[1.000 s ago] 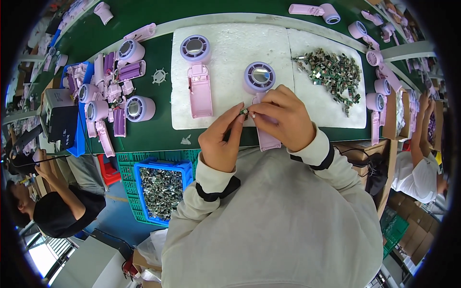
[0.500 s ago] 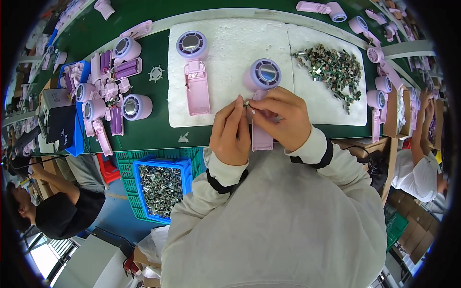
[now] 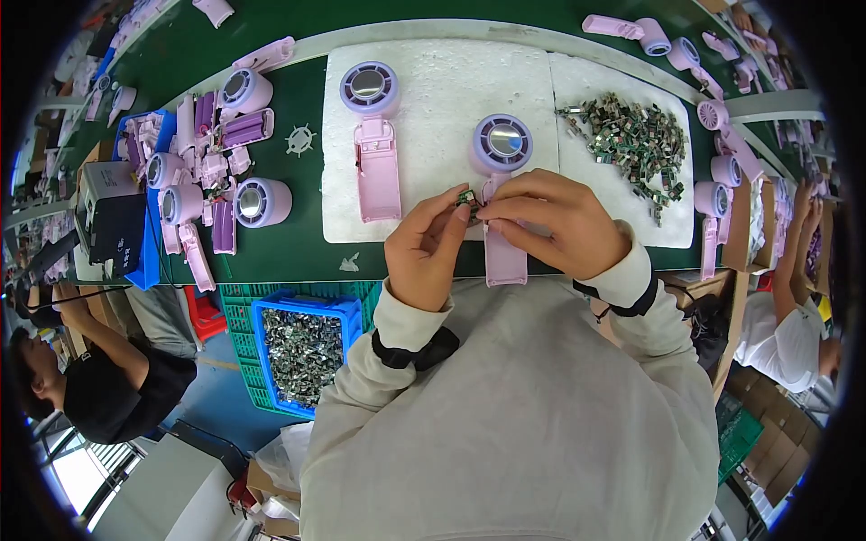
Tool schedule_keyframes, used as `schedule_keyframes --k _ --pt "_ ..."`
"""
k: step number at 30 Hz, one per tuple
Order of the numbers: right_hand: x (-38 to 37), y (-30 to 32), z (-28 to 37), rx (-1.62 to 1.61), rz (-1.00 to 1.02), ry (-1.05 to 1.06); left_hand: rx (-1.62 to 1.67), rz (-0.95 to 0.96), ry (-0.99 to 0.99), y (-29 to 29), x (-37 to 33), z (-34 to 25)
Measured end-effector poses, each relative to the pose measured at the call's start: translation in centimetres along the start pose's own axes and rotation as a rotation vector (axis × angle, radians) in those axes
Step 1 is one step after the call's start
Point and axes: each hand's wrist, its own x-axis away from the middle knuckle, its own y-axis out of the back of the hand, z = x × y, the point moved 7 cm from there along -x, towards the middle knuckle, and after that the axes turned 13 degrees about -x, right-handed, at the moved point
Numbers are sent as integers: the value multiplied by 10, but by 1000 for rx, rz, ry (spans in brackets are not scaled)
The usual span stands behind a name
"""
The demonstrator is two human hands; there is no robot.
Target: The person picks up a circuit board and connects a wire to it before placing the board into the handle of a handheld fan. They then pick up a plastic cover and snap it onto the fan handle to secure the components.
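Several pink and purple plastic fan parts [image 3: 212,167], some with round lilac heads, lie clustered left of the white foam board [image 3: 442,77], apart from it; how finished each is cannot be told. A pale spoked plastic ring [image 3: 300,139] lies closer to the foam board's left edge. Below the foam board and to its left, a blue plastic bin [image 3: 354,320] holds many loose circuit boards. On the foam board's left part rests one pink handheld fan [image 3: 378,180], its handle shell open and uncovered, so its closing appears undone. Near the foam board's lower edge, the left hand [image 3: 419,252] pinches a small green circuit board [image 3: 466,197] between thumb and fingers; the piece is in hand, not seated. Just right of it, a second pink handheld fan [image 3: 506,257] lies partly under the hands, its handle overhanging that edge. The right hand [image 3: 564,225] has its fingertips drawn together beside the piece; what they grip, if anything, cannot be told. On the foam board's right part, a large pile of green circuit boards [image 3: 631,149] remains unfitted.
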Motion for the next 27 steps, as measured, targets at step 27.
schedule_keyframes --k 27 --pt "8 -11 0 178 -220 27 -437 -3 -251 -9 8 -22"
